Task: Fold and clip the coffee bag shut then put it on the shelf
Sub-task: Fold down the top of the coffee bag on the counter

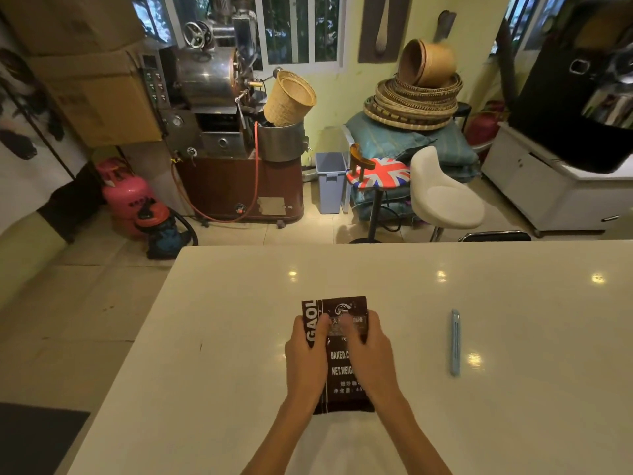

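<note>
A dark brown coffee bag (342,365) with white lettering lies flat on the white table (513,337), its top end pointing away from me. My left hand (306,354) grips the bag's left edge, thumb on its face. My right hand (368,351) holds the right side, fingers pressing on the upper part. A long light-blue bag clip (455,341) rests on the table to the right of the bag, apart from both hands. No shelf is in view.
Beyond the table's far edge stand a white stool (445,193) and a stool with a flag-pattern seat (382,173). A metal coffee roaster (219,108), a pink gas cylinder (126,193) and stacked baskets (414,94) are further back.
</note>
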